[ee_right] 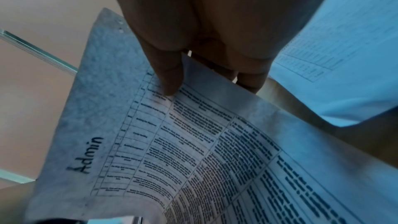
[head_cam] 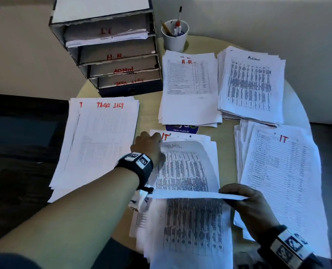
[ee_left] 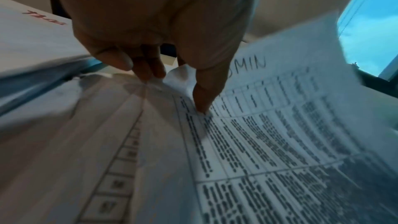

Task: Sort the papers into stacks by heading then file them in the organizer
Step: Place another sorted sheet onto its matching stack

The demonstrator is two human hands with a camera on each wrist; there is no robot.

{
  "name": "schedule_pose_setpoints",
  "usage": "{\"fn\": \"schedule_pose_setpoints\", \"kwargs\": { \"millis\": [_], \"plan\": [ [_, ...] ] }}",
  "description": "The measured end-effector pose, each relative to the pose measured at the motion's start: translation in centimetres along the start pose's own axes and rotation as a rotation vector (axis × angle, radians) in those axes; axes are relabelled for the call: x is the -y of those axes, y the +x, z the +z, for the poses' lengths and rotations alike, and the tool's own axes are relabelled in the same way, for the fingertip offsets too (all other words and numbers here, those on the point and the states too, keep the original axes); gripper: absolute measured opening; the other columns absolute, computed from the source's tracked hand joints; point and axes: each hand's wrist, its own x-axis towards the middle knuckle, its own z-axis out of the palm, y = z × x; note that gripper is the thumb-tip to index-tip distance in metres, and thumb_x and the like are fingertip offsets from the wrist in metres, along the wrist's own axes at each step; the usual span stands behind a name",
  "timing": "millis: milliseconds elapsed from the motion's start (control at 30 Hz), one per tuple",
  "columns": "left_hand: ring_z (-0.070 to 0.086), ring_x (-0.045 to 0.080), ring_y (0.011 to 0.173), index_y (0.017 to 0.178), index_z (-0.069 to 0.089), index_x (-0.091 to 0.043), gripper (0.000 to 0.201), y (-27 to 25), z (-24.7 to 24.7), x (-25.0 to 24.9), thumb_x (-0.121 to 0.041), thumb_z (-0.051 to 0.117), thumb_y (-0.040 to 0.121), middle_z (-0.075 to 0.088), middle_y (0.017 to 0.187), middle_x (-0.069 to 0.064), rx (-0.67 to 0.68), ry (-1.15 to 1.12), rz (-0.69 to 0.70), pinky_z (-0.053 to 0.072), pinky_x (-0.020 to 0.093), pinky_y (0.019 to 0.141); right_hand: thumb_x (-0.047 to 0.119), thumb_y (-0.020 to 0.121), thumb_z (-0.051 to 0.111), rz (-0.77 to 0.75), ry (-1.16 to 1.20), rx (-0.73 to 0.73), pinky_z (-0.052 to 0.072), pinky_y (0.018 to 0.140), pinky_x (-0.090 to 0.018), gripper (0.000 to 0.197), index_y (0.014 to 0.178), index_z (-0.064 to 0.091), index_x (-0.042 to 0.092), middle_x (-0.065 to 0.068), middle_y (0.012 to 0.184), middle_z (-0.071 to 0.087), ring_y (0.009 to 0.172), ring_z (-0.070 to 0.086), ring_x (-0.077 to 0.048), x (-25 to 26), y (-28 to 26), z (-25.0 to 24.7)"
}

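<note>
On the round table lie four sorted stacks: Task List (head_cam: 97,136), H.R. (head_cam: 188,90), Admin (head_cam: 252,84) and IT (head_cam: 281,171). Between them sits a mixed pile (head_cam: 180,137) with an IT sheet showing at its far edge. My left hand (head_cam: 147,144) (ee_left: 172,88) pinches the top-left corner of a curved sheet headed ADMIN (head_cam: 182,167) (ee_left: 269,125) on that pile. My right hand (head_cam: 237,195) (ee_right: 206,86) pinches the edge of another dense table sheet headed Admin (head_cam: 192,226) (ee_right: 193,142), thumb on the print, fingers behind, lifted toward me.
The cardboard organizer (head_cam: 110,51) stands at the back left, its trays marked IT, H.R., ADMIN and TASK LIST; the IT tray holds papers. A white cup of pens (head_cam: 175,35) stands right of it. A round blue sticker (head_cam: 181,129) lies on the table (head_cam: 147,117).
</note>
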Motion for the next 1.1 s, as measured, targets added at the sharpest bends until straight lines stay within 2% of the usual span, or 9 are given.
{"fn": "schedule_pose_setpoints", "kwargs": {
  "millis": [133,233,300,367,433,567,767,967,1100],
  "plan": [
    [0.045,0.022,0.116,0.090,0.067,-0.029,0.004,-1.1,-0.2,1.8,-0.026,0.068,0.086,0.052,0.115,-0.006,-0.187,-0.153,0.209,0.036,0.034,0.089,-0.017,0.064,0.066,-0.076,-0.050,0.054,0.051,0.081,-0.025,0.034,0.069,0.075,0.015,-0.004,0.107,0.073,0.102,0.066,-0.015,0.2,-0.2,0.1],
    [0.061,0.022,0.099,0.088,0.068,-0.032,0.012,-4.2,-2.0,2.7,-0.020,0.071,0.088,0.064,0.101,-0.008,-0.033,-0.603,0.425,0.052,0.043,0.091,-0.013,0.062,0.073,-0.260,-0.304,0.054,0.039,0.097,-0.008,0.037,0.068,0.075,0.024,0.003,0.146,0.048,0.132,0.045,0.003,0.7,0.0,0.1],
    [0.066,0.013,0.089,0.090,0.068,-0.037,0.018,-7.2,-3.6,2.6,-0.019,0.071,0.090,0.069,0.091,-0.012,0.050,-0.648,0.557,0.055,0.034,0.083,-0.004,0.060,0.077,-0.378,-0.404,0.052,0.035,0.103,-0.008,0.035,0.074,0.077,0.028,0.000,0.152,0.040,0.136,0.040,0.002,1.3,0.2,0.5],
    [0.067,0.009,0.085,0.093,0.071,-0.033,0.013,-9.5,-5.1,2.3,-0.021,0.069,0.092,0.072,0.090,-0.012,0.102,-0.606,0.638,0.054,0.024,0.076,-0.014,0.057,0.082,-0.431,-0.484,0.008,0.040,0.096,-0.006,0.063,0.081,0.076,0.044,-0.003,0.138,0.058,0.121,0.053,0.004,1.2,0.5,0.9],
    [0.067,0.006,0.091,0.096,0.074,-0.029,0.015,-10.1,-6.1,2.3,-0.016,0.067,0.093,0.074,0.095,-0.012,0.184,-0.700,0.573,0.054,0.019,0.078,-0.017,0.061,0.082,-0.383,-0.476,-0.033,0.044,0.075,-0.002,0.079,0.083,0.071,0.058,0.014,0.101,0.075,0.090,0.065,0.007,1.2,0.8,1.4],
    [0.064,0.014,0.101,0.107,0.073,-0.022,0.027,-5.1,-5.7,2.8,-0.004,0.057,0.096,0.071,0.110,-0.002,0.058,-0.909,0.186,0.050,0.024,0.084,-0.011,0.071,0.079,-0.282,-0.266,0.023,0.048,0.061,-0.014,0.046,0.075,0.077,0.035,0.009,0.071,0.072,0.065,0.065,-0.003,1.9,0.8,1.3],
    [0.051,0.028,0.123,0.140,0.032,-0.057,0.087,4.6,1.7,5.6,-0.039,0.080,0.070,0.040,0.133,-0.010,0.214,0.049,0.321,0.044,0.042,0.103,0.002,0.055,0.061,-0.275,-0.139,0.073,0.051,0.064,-0.027,0.026,0.066,0.071,0.022,0.005,0.076,0.070,0.073,0.066,-0.015,3.5,-0.5,0.6],
    [0.042,0.026,0.136,0.141,0.050,-0.028,0.059,0.9,-1.2,2.1,-0.004,0.065,0.089,0.045,0.148,0.002,0.106,-0.102,0.328,0.031,0.031,0.113,-0.024,0.073,0.066,-0.292,-0.012,-0.025,0.053,0.078,-0.013,0.091,0.128,0.052,0.046,0.004,0.113,0.071,0.096,0.066,-0.002,3.0,-0.6,2.2],
    [0.064,0.013,0.090,0.100,0.070,-0.024,0.027,-1.6,-2.1,4.1,-0.001,0.060,0.091,0.072,0.103,0.000,-0.012,-0.489,0.301,0.045,0.021,0.081,-0.022,0.072,0.069,-0.193,0.088,0.041,0.055,0.077,-0.020,0.106,0.149,0.024,0.037,0.009,0.104,0.075,0.089,0.069,-0.005,2.6,-1.2,1.9]
  ]
}}
